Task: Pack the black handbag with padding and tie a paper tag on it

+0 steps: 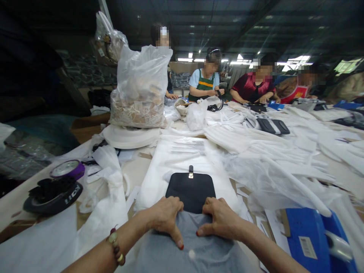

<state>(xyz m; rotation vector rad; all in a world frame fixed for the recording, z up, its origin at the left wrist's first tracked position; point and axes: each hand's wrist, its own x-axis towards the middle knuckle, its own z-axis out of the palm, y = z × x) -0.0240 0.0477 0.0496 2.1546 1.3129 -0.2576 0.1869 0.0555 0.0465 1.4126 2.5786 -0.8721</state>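
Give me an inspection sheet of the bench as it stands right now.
Surface: table, mostly covered by white sheets.
Job's things: black pouch with metal clasp, lying on a white bag; grey cloth at its near edge.
Clutter: clear sack of tags, tape rolls, blue box, loose white wrapping.
Grippers: left hand and right hand both pressing fingers down on the grey cloth at the pouch's edge.
Cables: nothing seen.
Surroundings: several people working at the far side.

A long desk runs away under a dark metal roof; beyond the desk's far end, bright strip lights glow overhead.
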